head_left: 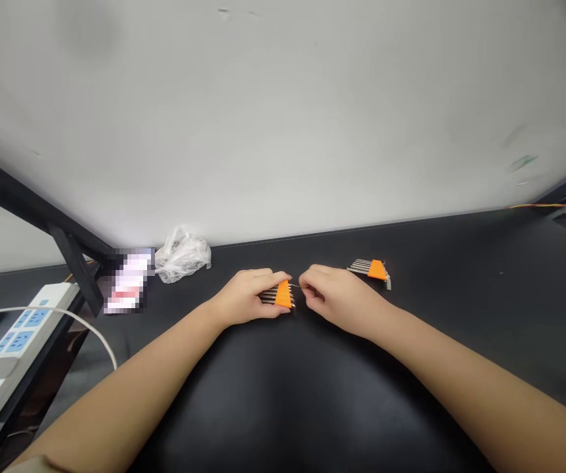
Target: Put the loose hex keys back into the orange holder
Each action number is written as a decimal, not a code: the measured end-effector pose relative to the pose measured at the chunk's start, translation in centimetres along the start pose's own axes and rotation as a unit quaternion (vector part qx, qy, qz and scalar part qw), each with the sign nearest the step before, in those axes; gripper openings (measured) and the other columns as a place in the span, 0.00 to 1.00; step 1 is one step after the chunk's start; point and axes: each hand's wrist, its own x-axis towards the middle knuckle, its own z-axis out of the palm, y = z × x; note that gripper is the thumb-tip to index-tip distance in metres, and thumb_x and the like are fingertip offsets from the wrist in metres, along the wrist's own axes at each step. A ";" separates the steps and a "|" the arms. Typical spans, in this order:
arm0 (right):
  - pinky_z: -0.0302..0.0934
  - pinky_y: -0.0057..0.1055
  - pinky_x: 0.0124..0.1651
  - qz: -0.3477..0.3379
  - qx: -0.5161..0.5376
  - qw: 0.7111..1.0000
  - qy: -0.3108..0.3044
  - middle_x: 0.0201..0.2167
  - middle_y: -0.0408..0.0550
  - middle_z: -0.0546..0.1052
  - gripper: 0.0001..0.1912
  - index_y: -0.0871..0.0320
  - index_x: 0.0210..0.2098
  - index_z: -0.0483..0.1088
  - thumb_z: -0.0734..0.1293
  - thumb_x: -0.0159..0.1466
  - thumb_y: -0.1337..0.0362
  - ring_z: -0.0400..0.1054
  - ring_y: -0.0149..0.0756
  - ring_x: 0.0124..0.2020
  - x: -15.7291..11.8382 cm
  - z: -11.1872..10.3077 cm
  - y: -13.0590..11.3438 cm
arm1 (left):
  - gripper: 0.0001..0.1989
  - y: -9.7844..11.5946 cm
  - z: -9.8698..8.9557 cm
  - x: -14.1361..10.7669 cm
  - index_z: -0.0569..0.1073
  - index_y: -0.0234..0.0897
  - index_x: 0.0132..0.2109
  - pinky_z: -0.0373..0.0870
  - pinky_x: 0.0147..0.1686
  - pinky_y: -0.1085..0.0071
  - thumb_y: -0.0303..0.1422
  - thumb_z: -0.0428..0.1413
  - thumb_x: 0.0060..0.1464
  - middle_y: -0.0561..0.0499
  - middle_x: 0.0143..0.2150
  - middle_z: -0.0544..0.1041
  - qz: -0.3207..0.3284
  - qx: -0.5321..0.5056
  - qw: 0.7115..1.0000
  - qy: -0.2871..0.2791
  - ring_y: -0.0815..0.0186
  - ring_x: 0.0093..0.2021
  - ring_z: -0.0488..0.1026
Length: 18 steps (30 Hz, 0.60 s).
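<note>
An orange holder with several metal hex keys lies between the thumb and fingers of my left hand, which grips it by its sides. Just to the right, my right hand is closed, its fingertips pinching the end of a thin metal key that reaches toward the holder. Whether that key sits in the holder is too small to tell. A second orange holder with several hex keys rests on the black table, behind and to the right of my right hand.
At the back left lies a crumpled clear plastic bag beside a pixelated flat item. White power strips and a pale cable are at the left edge. A grey wall stands behind the table.
</note>
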 end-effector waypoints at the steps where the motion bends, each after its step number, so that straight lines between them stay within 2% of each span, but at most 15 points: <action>1: 0.55 0.30 0.33 -0.006 0.002 1.000 0.004 0.30 0.44 0.70 0.07 0.56 0.33 0.66 0.61 0.65 0.73 0.63 0.32 0.28 0.0 0.1 0.1 | 0.28 0.0 0.0 0.0 0.71 0.42 0.61 0.67 0.38 0.73 0.46 0.63 0.56 0.51 0.39 0.75 -0.001 0.003 1.000 -0.002 0.67 0.37 0.72; 11: 0.56 0.30 0.34 -0.016 -0.037 0.999 -0.003 0.32 0.45 0.69 0.07 0.57 0.37 0.68 0.60 0.69 0.72 0.64 0.32 0.30 -0.2 0.1 0.2 | 0.26 0.3 -0.1 0.1 0.72 0.42 0.59 0.67 0.38 0.73 0.44 0.64 0.56 0.52 0.37 0.75 -0.005 0.002 1.000 0.005 0.68 0.35 0.72; 14: 0.56 0.31 0.33 -0.026 -0.079 0.996 -0.012 0.35 0.47 0.70 0.08 0.57 0.40 0.70 0.60 0.69 0.72 0.63 0.33 0.30 -0.3 -0.1 0.0 | 0.23 0.4 -0.1 0.1 0.73 0.42 0.56 0.67 0.38 0.73 0.43 0.64 0.55 0.53 0.36 0.75 -0.008 0.001 1.000 0.004 0.67 0.35 0.71; 18: 0.53 0.32 0.31 -0.051 -0.161 0.985 -0.031 0.36 0.49 0.70 0.11 0.58 0.41 0.70 0.58 0.68 0.75 0.60 0.33 0.28 -0.3 -0.5 -0.5 | 0.25 0.5 -0.1 0.1 0.73 0.41 0.57 0.67 0.38 0.72 0.41 0.65 0.54 0.52 0.37 0.76 -0.003 -0.012 1.000 0.004 0.67 0.36 0.72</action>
